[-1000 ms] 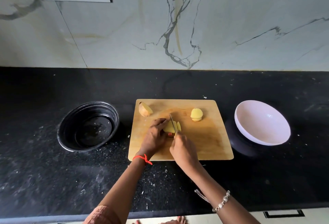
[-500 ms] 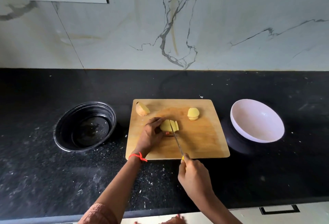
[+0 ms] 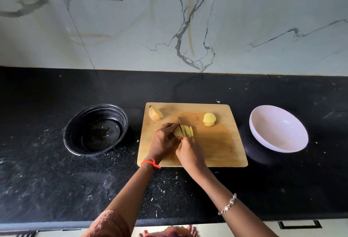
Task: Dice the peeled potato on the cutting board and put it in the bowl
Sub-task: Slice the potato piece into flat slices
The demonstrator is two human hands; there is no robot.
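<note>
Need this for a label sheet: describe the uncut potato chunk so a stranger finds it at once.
Find the wooden cutting board on the black counter, between a black bowl and a white bowl. The potato chunk lies at the board's far left corner, nearest the black bowl. Unlike the sliced stack at far right and the piece under the knife, it is unsliced and untouched.
</note>
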